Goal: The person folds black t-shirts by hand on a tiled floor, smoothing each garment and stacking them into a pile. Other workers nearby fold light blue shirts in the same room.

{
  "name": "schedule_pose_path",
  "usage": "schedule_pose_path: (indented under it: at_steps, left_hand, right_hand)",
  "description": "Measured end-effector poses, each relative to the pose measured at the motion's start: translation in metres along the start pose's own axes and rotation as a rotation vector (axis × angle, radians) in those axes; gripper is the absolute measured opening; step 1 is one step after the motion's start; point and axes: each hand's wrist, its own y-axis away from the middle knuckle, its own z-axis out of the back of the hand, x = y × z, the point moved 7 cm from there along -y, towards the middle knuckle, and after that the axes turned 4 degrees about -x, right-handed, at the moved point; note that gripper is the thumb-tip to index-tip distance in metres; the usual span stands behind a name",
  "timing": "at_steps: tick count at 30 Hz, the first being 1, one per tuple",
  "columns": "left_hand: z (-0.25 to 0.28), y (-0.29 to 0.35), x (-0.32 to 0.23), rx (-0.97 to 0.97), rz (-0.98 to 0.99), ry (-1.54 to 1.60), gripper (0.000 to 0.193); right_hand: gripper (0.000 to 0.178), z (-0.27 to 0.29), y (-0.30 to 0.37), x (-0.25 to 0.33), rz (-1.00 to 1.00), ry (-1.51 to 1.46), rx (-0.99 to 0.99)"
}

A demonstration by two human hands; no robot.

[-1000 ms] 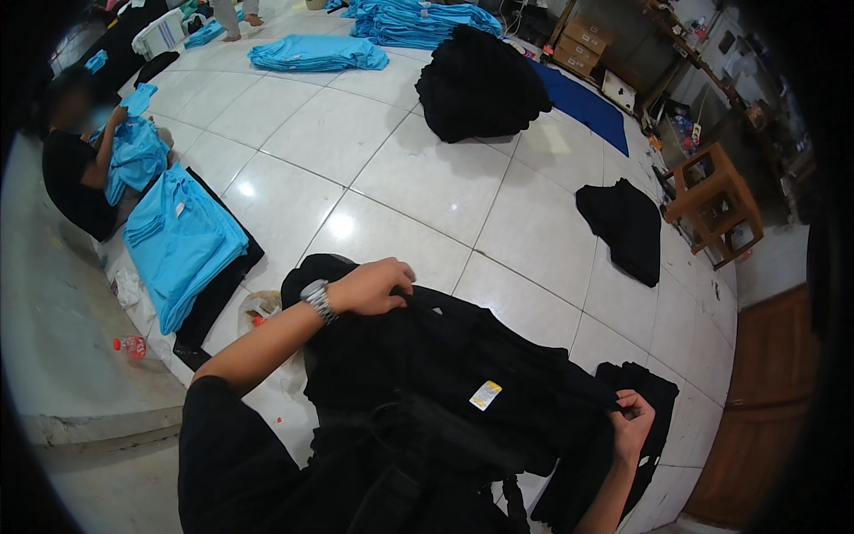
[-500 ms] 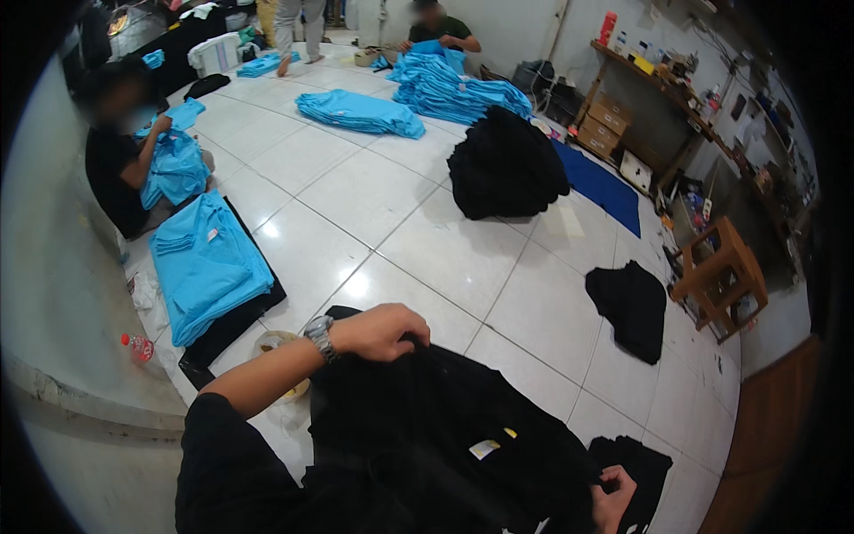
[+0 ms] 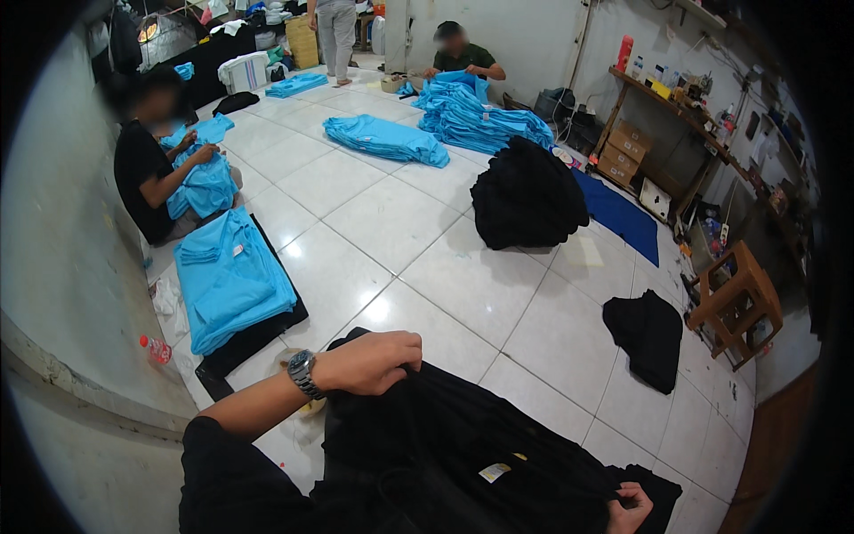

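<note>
A black garment (image 3: 445, 449) with a small white and yellow label is spread across the space in front of me. My left hand (image 3: 372, 362), with a metal watch on its wrist, pinches the garment's upper edge. At the lower right, my right hand (image 3: 629, 507) grips another edge between thumb and fingers. The cloth is stretched between the two hands. Beneath its right end, a folded black piece (image 3: 658, 489) lies on the floor.
A black pile (image 3: 529, 196) and a folded black garment (image 3: 645, 338) lie on the tiles. Light-blue stacks (image 3: 233, 280) stand left and far off. A seated person (image 3: 142, 169) handles blue cloth at the left; another (image 3: 463, 58) sits at the back. A brown stool (image 3: 737, 303) stands right.
The view has tilted, so the room sits lower and further right in it. Both hands keep their hold on the black garment, and the cloth between them looks more drawn out.
</note>
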Motion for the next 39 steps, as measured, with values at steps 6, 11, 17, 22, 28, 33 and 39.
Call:
schedule_pose_path:
  at_steps: [6,11,17,22,28,33,39]
  left_hand:
    - [0.012,0.003,-0.004,-0.059,0.049,-0.026,0.019]
    - [0.009,0.007,-0.004,-0.073,0.027,-0.060,0.019]
    - [0.011,0.011,-0.009,-0.089,0.027,-0.086,0.021]
    - [0.017,0.012,-0.018,-0.190,0.023,-0.068,0.026]
    - [-0.001,0.015,-0.017,-0.001,0.021,-0.108,0.031]
    - [-0.004,0.033,-0.026,0.109,0.082,0.053,0.033]
    - [-0.019,0.047,-0.009,0.155,0.227,0.046,0.024]
  right_hand:
    - [0.017,0.002,-0.001,0.000,-0.064,-0.174,0.031]
    - [0.016,0.001,-0.003,0.002,-0.026,-0.058,0.023]
    - [0.020,-0.006,0.005,0.020,0.034,0.031,-0.052]
    - [0.019,-0.007,0.013,0.035,-0.002,0.200,-0.172]
    - [0.025,-0.020,0.031,0.065,0.366,0.605,-0.010]
    - [0.020,0.012,0.068,0.071,0.066,0.498,0.124]
    - [0.023,0.000,0.056,0.043,-0.047,0.397,0.190]
